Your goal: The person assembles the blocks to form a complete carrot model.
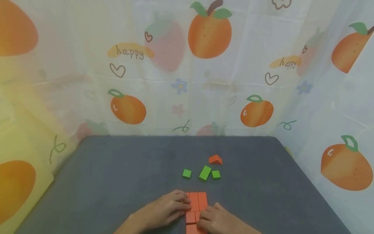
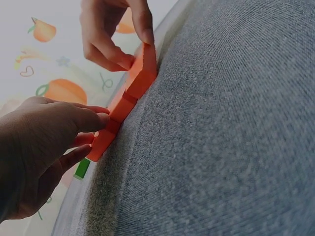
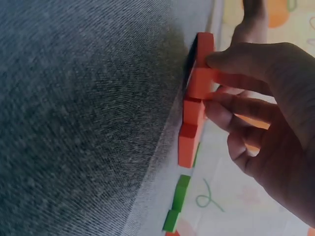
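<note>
Flat orange blocks (image 1: 194, 201) lie side by side in rows at the table's front edge. My left hand (image 1: 172, 208) is along their left side, its fingers loosely bent and the fingertips touching the upper blocks. At the near end my right hand (image 1: 217, 219) pinches an orange block (image 2: 142, 73) between thumb and fingers, from the right side in the head view. That hand partly covers the lower blocks there. The right wrist view shows its thumb on the orange block (image 3: 201, 83), with the other fingers behind.
Beyond the rows sit a green cube (image 1: 187, 174), a longer green block (image 1: 205, 173) and another small green block (image 1: 216, 175). An orange triangular block (image 1: 215, 159) lies farther back. Fruit-printed curtains (image 1: 163, 107) enclose the dark table (image 1: 122, 172). Denim-like blue fabric (image 2: 221, 123) fills the left wrist view's right side.
</note>
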The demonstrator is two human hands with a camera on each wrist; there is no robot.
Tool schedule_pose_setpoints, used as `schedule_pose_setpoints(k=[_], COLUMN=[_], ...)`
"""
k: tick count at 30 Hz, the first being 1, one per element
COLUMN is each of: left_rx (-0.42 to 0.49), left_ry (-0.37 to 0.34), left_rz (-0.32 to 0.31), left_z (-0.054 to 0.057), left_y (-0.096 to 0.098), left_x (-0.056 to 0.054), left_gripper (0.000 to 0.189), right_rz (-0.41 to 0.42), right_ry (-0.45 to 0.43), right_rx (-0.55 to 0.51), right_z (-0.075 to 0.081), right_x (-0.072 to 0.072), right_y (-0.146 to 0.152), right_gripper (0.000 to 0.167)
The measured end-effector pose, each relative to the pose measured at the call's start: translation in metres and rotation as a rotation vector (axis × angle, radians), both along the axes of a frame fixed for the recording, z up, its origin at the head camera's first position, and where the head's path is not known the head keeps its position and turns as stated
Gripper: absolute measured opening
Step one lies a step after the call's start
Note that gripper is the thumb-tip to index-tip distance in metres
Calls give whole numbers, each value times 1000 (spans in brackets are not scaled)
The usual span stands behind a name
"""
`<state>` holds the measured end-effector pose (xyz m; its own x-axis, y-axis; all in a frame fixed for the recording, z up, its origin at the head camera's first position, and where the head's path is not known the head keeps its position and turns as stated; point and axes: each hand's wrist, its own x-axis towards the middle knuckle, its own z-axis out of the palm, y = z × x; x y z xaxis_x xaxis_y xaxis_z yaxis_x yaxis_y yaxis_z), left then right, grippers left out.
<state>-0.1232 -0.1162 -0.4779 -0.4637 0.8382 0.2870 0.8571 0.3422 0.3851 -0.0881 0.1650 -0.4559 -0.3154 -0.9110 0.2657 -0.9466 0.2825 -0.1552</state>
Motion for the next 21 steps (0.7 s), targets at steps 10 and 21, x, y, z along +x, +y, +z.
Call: schedule_pose_setpoints(k=[10, 21], left_rx=[-2, 11], left_ry=[12, 19], left_rz=[5, -8], left_z=[0, -1], left_y=[-1, 0], left_x=[0, 1], left_gripper=[28, 27], right_rz=[-66, -125], right_ry=[-2, 36], right_rx=[29, 27], right_z=[-3, -5], right_x=[2, 3], right_y=[-6, -11], right_gripper=[25, 30])
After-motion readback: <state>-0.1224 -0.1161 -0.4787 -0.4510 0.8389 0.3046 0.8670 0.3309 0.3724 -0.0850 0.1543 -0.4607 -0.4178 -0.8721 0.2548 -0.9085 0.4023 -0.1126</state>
